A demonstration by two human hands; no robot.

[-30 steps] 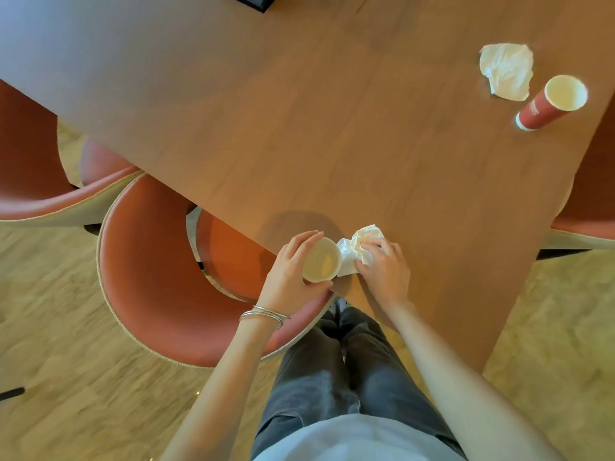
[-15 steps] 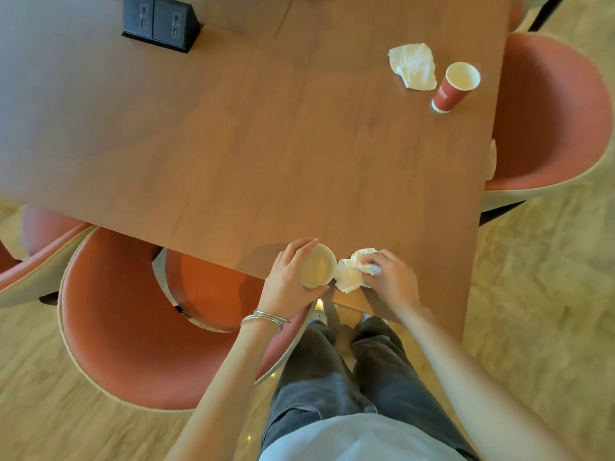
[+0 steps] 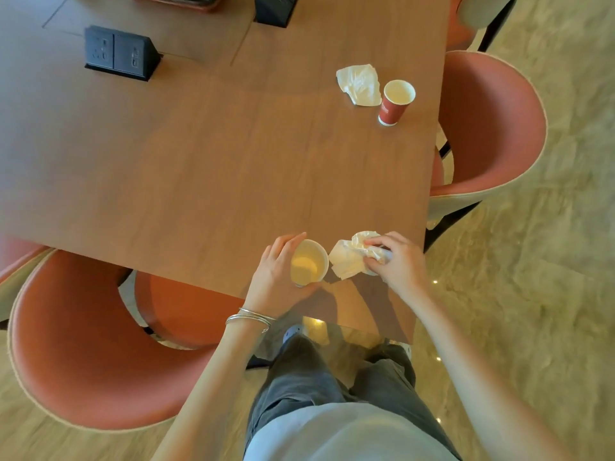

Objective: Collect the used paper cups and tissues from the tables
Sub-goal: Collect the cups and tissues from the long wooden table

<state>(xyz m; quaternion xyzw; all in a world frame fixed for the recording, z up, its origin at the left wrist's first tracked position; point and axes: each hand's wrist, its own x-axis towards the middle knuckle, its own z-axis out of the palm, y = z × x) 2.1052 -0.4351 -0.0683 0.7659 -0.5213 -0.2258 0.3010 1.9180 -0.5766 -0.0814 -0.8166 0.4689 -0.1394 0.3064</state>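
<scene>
My left hand [image 3: 276, 274] grips a paper cup [image 3: 308, 262] above the near edge of the wooden table [image 3: 216, 168]; I look straight down into its pale inside. Just right of the cup, my right hand [image 3: 397, 261] pinches a crumpled white tissue [image 3: 349, 261]. At the far right of the table stands a second cup, a red paper cup [image 3: 395, 103], upright, with another crumpled tissue [image 3: 359, 84] lying flat beside it on its left.
Two black socket boxes [image 3: 119, 53] [image 3: 274, 8] rise from the table's far side. Orange shell chairs stand at the near left [image 3: 86, 344] and at the right edge [image 3: 489, 121]. Pale stone floor [image 3: 532, 294] lies to the right.
The view has swung so that more of the table's far side and the right chair show. My right hand has gathered the tissue tighter and shifted slightly right of the cup.
</scene>
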